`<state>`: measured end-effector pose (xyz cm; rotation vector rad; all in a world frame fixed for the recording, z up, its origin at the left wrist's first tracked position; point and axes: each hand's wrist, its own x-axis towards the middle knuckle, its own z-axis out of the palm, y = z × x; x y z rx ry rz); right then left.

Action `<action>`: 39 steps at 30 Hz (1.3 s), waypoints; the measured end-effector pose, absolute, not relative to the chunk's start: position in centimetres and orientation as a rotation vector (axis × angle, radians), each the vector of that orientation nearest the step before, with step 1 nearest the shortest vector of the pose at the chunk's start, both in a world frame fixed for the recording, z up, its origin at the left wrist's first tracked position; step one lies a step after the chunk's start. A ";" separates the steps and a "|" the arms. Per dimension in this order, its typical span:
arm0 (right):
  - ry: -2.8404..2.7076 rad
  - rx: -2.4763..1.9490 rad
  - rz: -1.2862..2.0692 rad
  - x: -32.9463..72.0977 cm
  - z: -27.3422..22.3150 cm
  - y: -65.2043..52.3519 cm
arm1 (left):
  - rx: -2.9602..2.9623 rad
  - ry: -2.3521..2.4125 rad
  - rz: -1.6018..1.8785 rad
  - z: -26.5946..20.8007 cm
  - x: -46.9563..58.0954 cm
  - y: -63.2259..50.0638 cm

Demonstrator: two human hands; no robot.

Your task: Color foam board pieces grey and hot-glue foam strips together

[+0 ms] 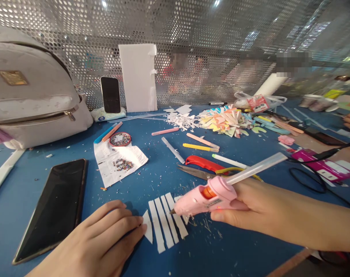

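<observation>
My right hand is wrapped round a pink hot glue gun, with a clear glue stick sticking out of its back. The gun's nozzle tip is at several white foam or card strips, laid side by side on the blue table. I cannot tell whether the tip touches them. My left hand lies on the table with fingers stretched out and holds nothing. Its fingertips touch the pointed leftmost white piece. Behind the gun lie scissors with yellow handles and a red-handled cutter.
A dark phone lies at left, by a grey backpack. Paper with glitter bits, several markers and a heap of coloured scraps lie farther back. Another phone leans upright. A black cable runs at right.
</observation>
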<state>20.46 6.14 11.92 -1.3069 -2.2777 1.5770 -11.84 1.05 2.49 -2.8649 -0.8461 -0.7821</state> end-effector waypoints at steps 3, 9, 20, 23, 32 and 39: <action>-2.274 -1.328 1.596 20.4 12.1 6.2 | -2.870 -0.826 -0.772 2.4 -11.9 1.1; -2.207 -1.331 1.645 20.5 12.1 6.0 | -2.894 -0.827 -0.769 2.4 -11.9 1.1; -2.346 -1.277 1.520 20.1 12.2 6.4 | -2.875 -0.828 -0.803 2.3 -11.6 1.1; -2.336 -1.290 1.552 20.0 12.3 6.4 | -2.822 -0.815 -0.926 1.8 -11.3 1.1; -2.313 -1.297 1.564 20.5 11.9 6.3 | -2.902 -0.831 -0.770 2.3 -11.9 0.9; -2.260 -1.314 1.628 20.9 11.4 6.3 | -2.906 -0.841 -0.775 2.2 -11.8 1.0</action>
